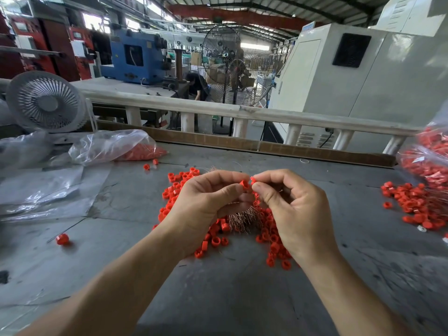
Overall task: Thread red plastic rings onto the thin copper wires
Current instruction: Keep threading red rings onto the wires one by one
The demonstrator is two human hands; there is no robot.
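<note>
My left hand (208, 202) pinches a red plastic ring (244, 183) between thumb and forefinger above the table. My right hand (291, 204) pinches a second small red ring (253, 179) right beside it, fingertips almost touching. A bundle of thin copper wires (244, 219) lies under both hands. The wire end at the rings is too fine to make out. Loose red rings (215, 241) are heaped around the bundle on the grey table (218, 299).
A clear bag of red rings (116, 147) lies at the left, near a white fan (46, 101). More red rings (417, 204) and bagged ones (431, 161) sit at the right edge. One ring on a wire (62, 239) lies at the left. A white railing (242, 112) borders the table's far side.
</note>
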